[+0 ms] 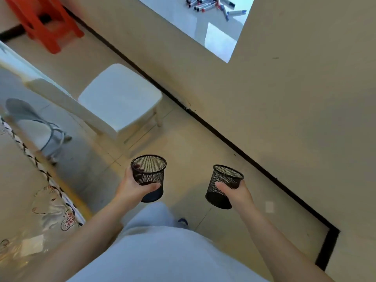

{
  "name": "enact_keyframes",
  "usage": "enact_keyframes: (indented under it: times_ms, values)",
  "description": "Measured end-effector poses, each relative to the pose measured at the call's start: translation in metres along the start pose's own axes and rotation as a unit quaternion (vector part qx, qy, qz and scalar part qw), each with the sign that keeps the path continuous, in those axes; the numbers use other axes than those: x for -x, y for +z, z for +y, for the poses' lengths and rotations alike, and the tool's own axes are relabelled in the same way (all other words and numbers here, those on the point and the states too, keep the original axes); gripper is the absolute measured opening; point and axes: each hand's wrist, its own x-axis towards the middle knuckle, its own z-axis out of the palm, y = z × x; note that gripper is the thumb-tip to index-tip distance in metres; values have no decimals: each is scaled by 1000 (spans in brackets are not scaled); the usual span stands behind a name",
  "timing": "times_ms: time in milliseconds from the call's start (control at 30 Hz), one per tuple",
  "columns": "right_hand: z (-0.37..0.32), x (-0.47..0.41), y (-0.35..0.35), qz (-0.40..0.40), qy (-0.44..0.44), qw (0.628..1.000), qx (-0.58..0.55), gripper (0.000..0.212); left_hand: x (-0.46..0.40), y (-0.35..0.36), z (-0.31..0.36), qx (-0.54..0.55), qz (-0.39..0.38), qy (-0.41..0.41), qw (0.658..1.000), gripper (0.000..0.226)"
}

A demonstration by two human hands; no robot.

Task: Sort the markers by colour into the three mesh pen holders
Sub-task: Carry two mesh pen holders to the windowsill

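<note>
Two black mesh holders, empty, carried low in frame: one (149, 177) centre, near upright; other (222, 186) right of it, tilted. Markers (211, 6) heaped on white table (183, 15), top edge, well apart.

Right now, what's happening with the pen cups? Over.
Left hand grip shut on one black mesh pen holder; right hand on another. Both look empty. Loose pile of markers far off on white table. Third holder unseen.

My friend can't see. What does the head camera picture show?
A person's left hand and right hand each carry an empty black mesh pen holder above a tiled floor. Far ahead, markers lie heaped on a white table.
</note>
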Motion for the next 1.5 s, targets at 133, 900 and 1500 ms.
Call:
enact_keyframes:
  times_ms: [133,900,1500]
  values:
    - [-46,-55,12,-18,8,1000,-2,61,-52,-6,29,15,21,-24,999,77]
    - [-354,-362,71,-29,9,1000,-6,62,-427,-36,273,5,7,-26,1000,68]
    - [-533,-532,107,-28,-43,997,-54,59,-622,-56,428,14,19,24,999,74]
